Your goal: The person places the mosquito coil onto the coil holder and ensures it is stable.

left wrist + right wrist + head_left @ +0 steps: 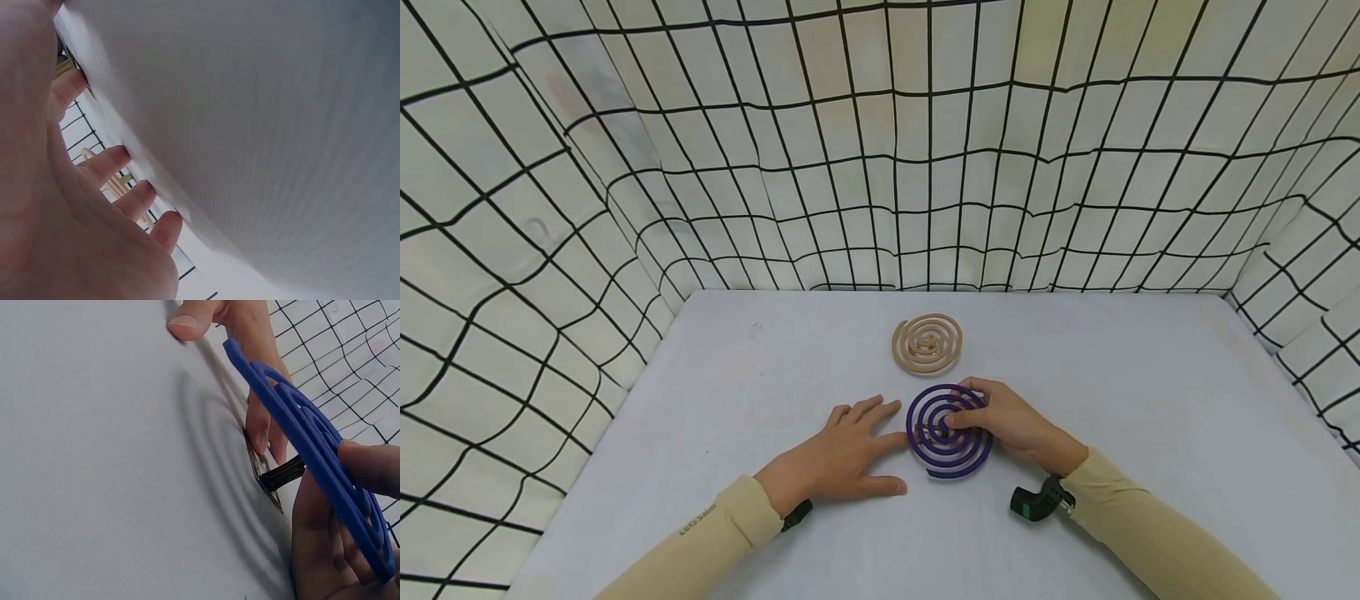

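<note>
A purple-blue mosquito coil (943,423) is held tilted over the table by my right hand (1018,427). In the right wrist view the thumb (369,467) lies on the coil's upper face and the other fingers are beneath it. Under the coil, a small metal stand (270,481) rests on the white cloth, its upright reaching up to the coil's underside. My left hand (850,454) lies spread on the cloth to the left, its index fingertip on the stand's flat base. In the left wrist view the straight fingers (134,200) meet the cloth.
A tan coil (929,342) sits farther back on the white table (760,367), behind the purple one. White sheeting with black netting (928,192) encloses the back and sides. A dark wrist camera (1036,502) sticks out below the right sleeve.
</note>
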`<act>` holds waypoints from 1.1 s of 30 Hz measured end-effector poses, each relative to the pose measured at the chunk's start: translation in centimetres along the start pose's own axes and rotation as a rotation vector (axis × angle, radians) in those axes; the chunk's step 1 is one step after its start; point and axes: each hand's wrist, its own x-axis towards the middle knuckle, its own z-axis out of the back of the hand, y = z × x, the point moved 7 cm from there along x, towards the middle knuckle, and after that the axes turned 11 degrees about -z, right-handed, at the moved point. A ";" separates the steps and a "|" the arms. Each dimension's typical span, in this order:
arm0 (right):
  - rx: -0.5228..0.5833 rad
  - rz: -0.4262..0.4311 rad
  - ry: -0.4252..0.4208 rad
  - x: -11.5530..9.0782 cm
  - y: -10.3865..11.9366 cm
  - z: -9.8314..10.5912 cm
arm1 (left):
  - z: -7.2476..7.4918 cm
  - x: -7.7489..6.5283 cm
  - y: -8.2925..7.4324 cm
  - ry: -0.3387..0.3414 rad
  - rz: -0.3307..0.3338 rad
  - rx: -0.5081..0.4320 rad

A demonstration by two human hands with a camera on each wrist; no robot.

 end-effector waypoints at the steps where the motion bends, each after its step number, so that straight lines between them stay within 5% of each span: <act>1: -0.004 0.000 -0.001 0.0 0.0 0.0 | 0.0 0.0 0.0 0.000 0.000 -0.002; 33: -0.068 -0.033 -0.010 0.5 0.4 -0.3 | -0.4 0.0 0.2 0.019 0.009 -0.012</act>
